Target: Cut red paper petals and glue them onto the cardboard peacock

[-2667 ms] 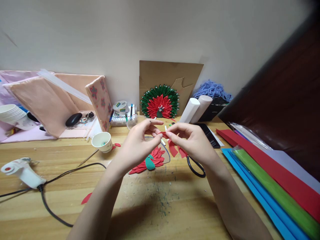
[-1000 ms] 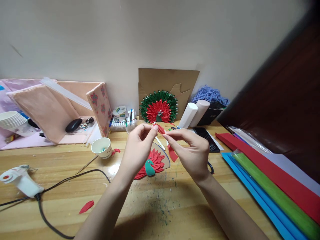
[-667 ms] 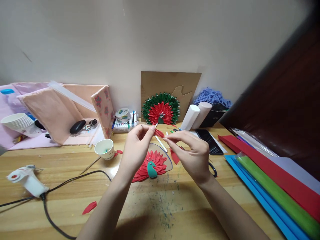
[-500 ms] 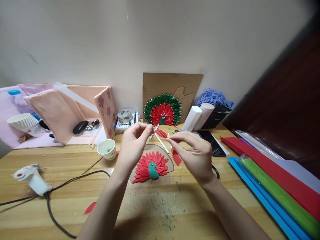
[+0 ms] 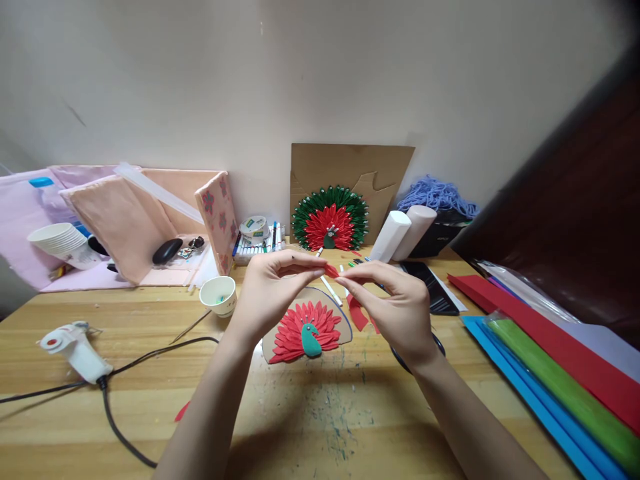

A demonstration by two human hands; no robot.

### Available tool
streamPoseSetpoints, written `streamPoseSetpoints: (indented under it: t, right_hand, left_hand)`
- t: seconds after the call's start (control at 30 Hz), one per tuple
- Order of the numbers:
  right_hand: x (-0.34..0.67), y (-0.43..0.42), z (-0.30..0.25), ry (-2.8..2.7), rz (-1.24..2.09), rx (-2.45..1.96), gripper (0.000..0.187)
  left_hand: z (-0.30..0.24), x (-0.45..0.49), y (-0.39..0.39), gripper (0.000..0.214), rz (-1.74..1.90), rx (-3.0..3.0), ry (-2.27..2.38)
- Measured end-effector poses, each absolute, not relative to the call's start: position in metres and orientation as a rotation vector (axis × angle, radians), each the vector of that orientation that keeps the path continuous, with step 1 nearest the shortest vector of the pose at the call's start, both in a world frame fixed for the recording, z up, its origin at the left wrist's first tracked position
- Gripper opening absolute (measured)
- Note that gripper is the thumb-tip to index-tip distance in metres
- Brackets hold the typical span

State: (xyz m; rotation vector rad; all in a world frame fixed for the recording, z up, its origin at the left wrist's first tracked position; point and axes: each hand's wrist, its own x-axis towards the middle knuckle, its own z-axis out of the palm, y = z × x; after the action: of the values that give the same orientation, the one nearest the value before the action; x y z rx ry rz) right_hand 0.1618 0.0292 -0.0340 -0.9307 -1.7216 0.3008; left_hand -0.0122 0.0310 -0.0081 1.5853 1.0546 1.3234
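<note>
Between my two hands is a small red paper petal (image 5: pixel 331 271), pinched at its left end by my left hand (image 5: pixel 280 287) and at its right end by my right hand (image 5: pixel 393 300). Both hands are closed at the fingertips, raised above the table. Below them lies a cardboard piece (image 5: pixel 346 328) bearing a red-feathered paper peacock with a green body (image 5: pixel 311 341). Red paper scraps (image 5: pixel 357 313) lie beside it, partly behind my right hand. Another red petal (image 5: pixel 182 411) rests near my left forearm, which partly covers it.
A white glue gun (image 5: pixel 77 353) with a black cord lies at left, near a paper cup (image 5: pixel 219 297). A finished green-and-red peacock (image 5: pixel 330 220) leans on cardboard against the wall. White rolls (image 5: pixel 390 237), a phone (image 5: pixel 430 288) and coloured paper sheets (image 5: pixel 560 373) are at right.
My left fingertips have come across to the petal and now pinch its left end; before, only my right hand held it. The view has shifted slightly.
</note>
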Motion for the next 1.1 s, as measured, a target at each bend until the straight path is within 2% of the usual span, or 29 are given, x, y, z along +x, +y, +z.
streamPoseSetpoints:
  t: [0.83,1.1]
  right_hand:
    - [0.164,0.032,-0.032,-1.708,0.316,-0.926,0.005]
    - [0.165,0.032,-0.031,-1.71,0.293,-0.929,0.005]
  left_hand:
    - [-0.008,-0.019,0.032,0.009,1.387,2.01,1.191]
    - [-0.003,-0.027,0.03,0.007,1.453,1.866,1.133]
